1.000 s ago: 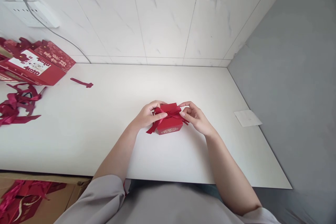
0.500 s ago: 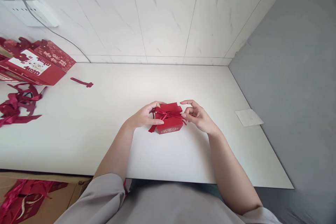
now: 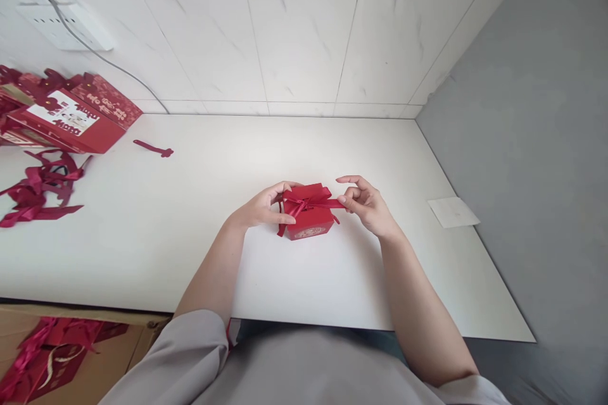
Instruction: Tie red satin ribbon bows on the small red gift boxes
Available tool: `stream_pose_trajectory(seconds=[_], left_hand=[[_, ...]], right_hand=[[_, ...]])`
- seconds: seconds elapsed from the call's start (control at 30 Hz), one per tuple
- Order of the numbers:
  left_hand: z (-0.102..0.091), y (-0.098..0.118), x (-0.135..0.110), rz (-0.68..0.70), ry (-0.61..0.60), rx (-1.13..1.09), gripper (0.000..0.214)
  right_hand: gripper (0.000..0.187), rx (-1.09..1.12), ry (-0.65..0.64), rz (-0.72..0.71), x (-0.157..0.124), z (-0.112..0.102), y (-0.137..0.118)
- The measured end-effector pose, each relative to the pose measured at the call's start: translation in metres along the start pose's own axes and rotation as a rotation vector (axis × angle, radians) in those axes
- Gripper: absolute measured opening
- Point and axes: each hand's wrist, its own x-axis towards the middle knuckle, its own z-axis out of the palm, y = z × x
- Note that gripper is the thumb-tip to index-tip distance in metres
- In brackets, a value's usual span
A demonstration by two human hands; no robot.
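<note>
A small red gift box with a printed emblem on its front sits on the white table, and a red ribbon is tied in a bow across its top. My left hand grips the box from its left side, thumb along the front edge and fingers behind. Between the thumb and a finger of my right hand is the ribbon's right end, drawn out straight from the knot; my index finger points out above it. Part of the left ribbon tail hangs beside the box, near my left hand.
At the left stand red printed boxes, with a heap of loose red ribbons before them. A dark red strip lies nearby. A white paper rests at the table's right edge. Below left, a cardboard box holds red ribboned items.
My right hand has moved to the right, pulling the ribbon end out straight. The box has shifted slightly right with my left hand still on it.
</note>
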Motion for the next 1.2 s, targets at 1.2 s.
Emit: stream_pose_trajectory(seconds=[1.2], left_hand=[[0.015,0.0,0.005,0.029,0.017,-0.008,0.034]], right_hand=[[0.027,-0.11,0.069,-0.081,-0.002,0.013,-0.006]])
